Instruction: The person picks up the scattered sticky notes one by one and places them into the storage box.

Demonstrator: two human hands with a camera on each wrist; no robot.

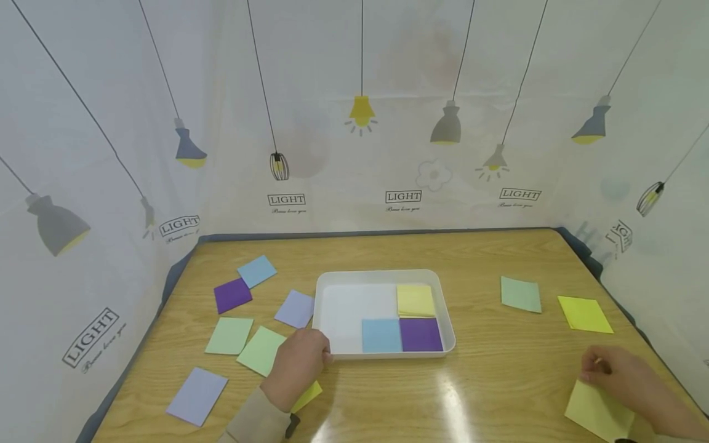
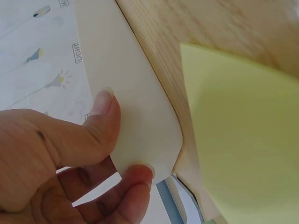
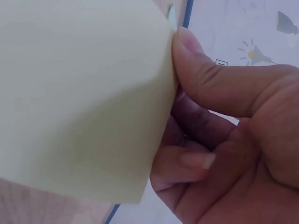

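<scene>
The left hand (image 1: 299, 360) has thumb and fingers clamped on the white tray (image 1: 376, 273) at its eight o'clock corner. At the tray's four o'clock, the right hand (image 1: 623, 378) pinches one edge of a yellow note (image 1: 597, 411), a wide stretch of table (image 1: 509, 369) between.

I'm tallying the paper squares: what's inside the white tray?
The white tray holds a pale yellow square at far right, a purple square at near right and a light blue square left of the purple one. Whatever lies beneath these is covered.
</scene>
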